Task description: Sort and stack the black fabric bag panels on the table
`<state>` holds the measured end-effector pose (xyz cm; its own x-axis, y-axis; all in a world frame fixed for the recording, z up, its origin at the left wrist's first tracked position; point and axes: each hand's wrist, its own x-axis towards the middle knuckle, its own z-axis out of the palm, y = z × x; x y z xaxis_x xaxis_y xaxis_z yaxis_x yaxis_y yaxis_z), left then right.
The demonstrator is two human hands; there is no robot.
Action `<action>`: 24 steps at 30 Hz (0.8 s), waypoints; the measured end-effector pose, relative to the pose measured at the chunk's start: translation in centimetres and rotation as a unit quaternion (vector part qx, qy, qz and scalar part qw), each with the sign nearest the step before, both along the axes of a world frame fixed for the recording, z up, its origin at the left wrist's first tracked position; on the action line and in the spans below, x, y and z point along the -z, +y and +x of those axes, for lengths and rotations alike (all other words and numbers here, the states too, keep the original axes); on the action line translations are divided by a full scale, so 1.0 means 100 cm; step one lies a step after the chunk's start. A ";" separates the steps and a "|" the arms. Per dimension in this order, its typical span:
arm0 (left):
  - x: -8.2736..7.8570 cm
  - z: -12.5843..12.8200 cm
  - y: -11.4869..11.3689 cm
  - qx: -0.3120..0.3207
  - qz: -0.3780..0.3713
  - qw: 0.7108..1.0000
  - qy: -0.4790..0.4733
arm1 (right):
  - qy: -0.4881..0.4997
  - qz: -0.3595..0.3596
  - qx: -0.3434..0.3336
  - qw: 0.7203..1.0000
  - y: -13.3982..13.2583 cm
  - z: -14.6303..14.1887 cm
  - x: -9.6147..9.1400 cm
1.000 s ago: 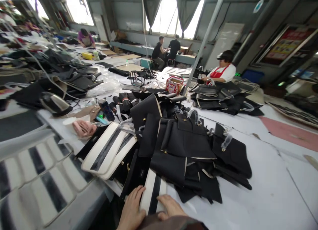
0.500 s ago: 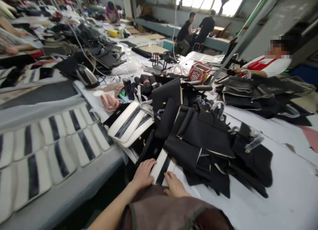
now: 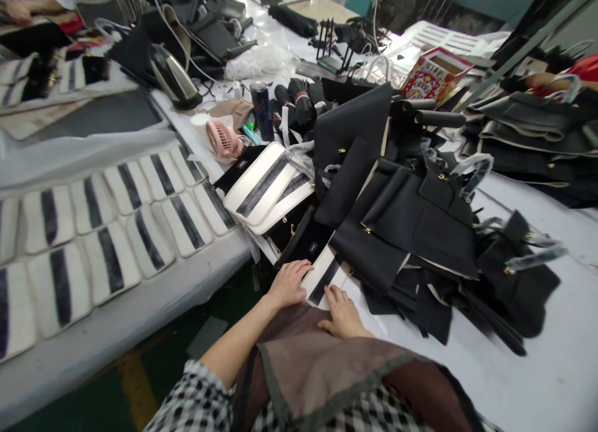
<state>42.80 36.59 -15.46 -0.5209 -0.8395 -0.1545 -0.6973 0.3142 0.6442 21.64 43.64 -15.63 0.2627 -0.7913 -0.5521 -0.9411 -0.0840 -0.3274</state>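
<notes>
A white panel with a black stripe [image 3: 326, 276] lies at the table's near edge, its far end running under black bag pieces. On its left edge rests my left hand [image 3: 290, 285], fingers laid flat and close together. My right hand [image 3: 344, 314] touches the panel's right side, fingers stretched out and a little apart. Neither hand is wrapped round anything. Just beyond is a black bag piece [image 3: 369, 248] with cream edges, part of a heap. Left of the heap, two more striped white panels [image 3: 261, 183] lie overlapping on black pieces with gold-coloured fittings.
Rows of striped white panels [image 3: 109, 261] cover the grey-draped table at left. A pink fan [image 3: 224, 139], a dark can [image 3: 262, 110], a metal kettle [image 3: 175, 77] and a red patterned box [image 3: 434, 76] stand further back. More black bag pieces [image 3: 537, 117] are piled at right.
The view has tipped downward, so the far workers have mostly left the frame. Both hands remain on the striped panel in nearly the same pose.
</notes>
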 end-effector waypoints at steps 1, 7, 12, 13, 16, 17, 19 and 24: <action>0.001 0.000 0.000 0.001 -0.001 1.000 -0.001 | 0.002 -0.001 0.000 1.000 0.000 0.001 0.000; 0.005 -0.001 -0.001 0.010 -0.011 1.000 -0.010 | 0.003 -0.002 -0.007 1.000 0.002 -0.002 -0.001; 0.004 0.001 -0.003 0.018 -0.013 1.000 -0.015 | -0.003 -0.011 -0.018 1.000 0.007 -0.007 -0.005; 0.004 0.001 -0.003 0.019 -0.011 1.000 -0.015 | -0.014 -0.016 -0.036 0.999 0.006 -0.007 -0.007; 0.005 0.002 -0.003 0.023 -0.004 1.000 -0.015 | -0.106 -0.025 -0.168 0.980 -0.001 -0.005 -0.015; 0.006 0.002 -0.003 0.024 -0.003 1.000 -0.014 | -0.147 -0.019 -0.217 0.965 -0.004 -0.004 -0.017; 0.008 0.001 -0.003 0.023 0.000 1.000 -0.011 | -0.208 0.023 -0.257 0.944 -0.008 -0.004 -0.017; 0.000 -0.002 0.001 0.013 0.002 1.000 -0.016 | -0.199 0.083 -0.195 0.957 -0.002 -0.002 -0.018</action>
<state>42.57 36.66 -15.42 -0.5376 -0.8248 -0.1749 -0.7093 0.3303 0.6227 21.49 43.42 -13.83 0.7356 -0.5003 -0.4566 -0.6468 -0.3185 -0.6930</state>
